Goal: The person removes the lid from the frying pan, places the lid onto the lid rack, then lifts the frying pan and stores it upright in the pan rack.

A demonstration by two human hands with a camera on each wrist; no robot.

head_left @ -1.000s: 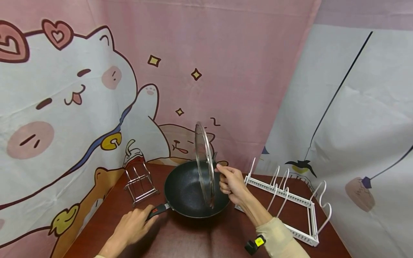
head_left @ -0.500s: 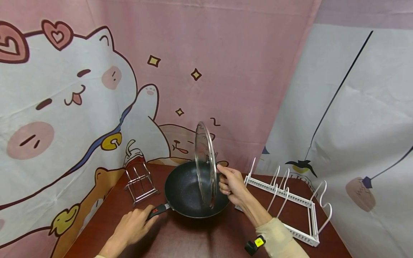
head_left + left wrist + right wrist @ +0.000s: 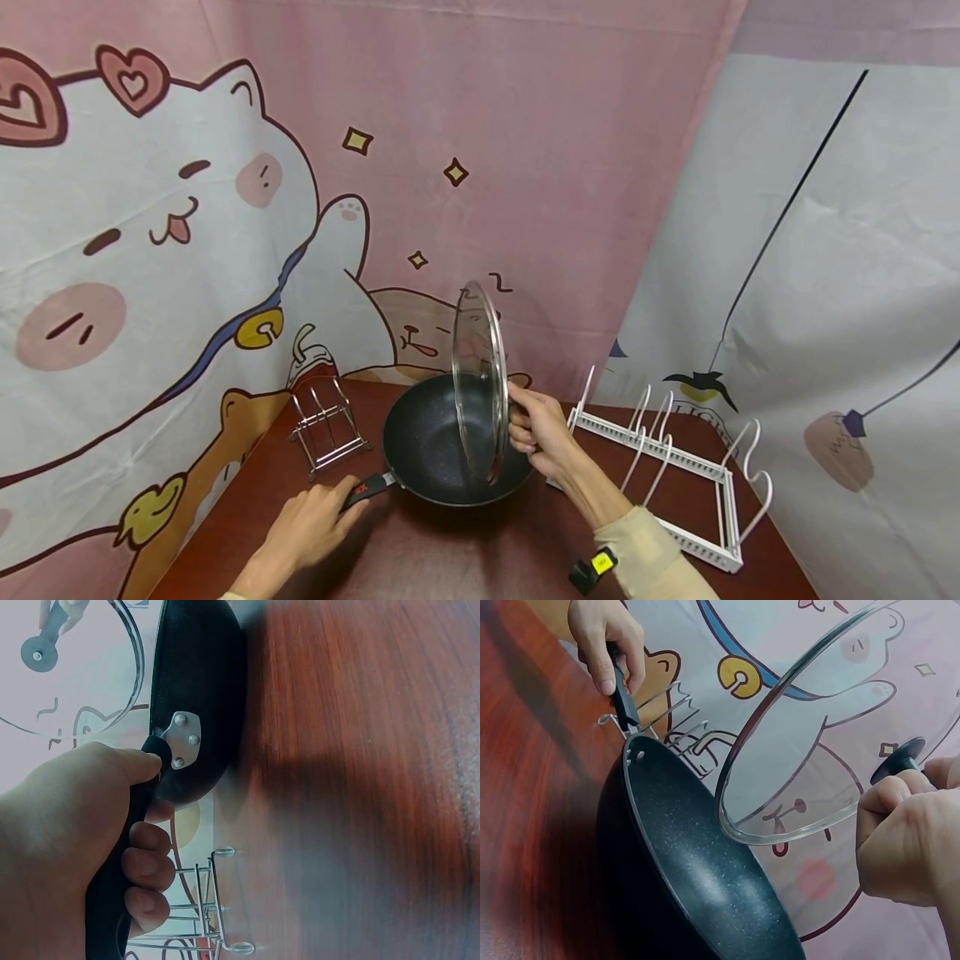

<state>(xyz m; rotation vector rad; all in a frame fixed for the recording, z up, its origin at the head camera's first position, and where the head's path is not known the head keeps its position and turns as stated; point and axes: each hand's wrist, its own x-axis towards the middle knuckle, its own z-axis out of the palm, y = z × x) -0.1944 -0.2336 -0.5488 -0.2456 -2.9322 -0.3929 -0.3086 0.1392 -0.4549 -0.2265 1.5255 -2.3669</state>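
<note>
A dark speckled wok (image 3: pixel 427 433) stands on the table, its black handle (image 3: pixel 367 490) pointing toward the near left. My left hand (image 3: pixel 311 525) grips that handle; in the left wrist view the fingers (image 3: pixel 146 868) curl round it. Above the wok a clear glass lid (image 3: pixel 474 367) with a metal rim is held nearly upright. My right hand (image 3: pixel 542 425) holds the lid by its dark knob (image 3: pixel 900 761), on the lid's right side. In the right wrist view the lid's rim overlaps the far edge of the wok.
A small chrome wire rack (image 3: pixel 330 433) stands left of the wok. To the right lies a white rack (image 3: pixel 690 467) with upright wire dividers, partly behind my right forearm. A patterned curtain (image 3: pixel 570 167) hangs behind the brown table (image 3: pixel 450 558).
The lid has turned slightly and its upper part has shifted a little to the right, showing more of its glass face. My left hand and the wok have stayed put.
</note>
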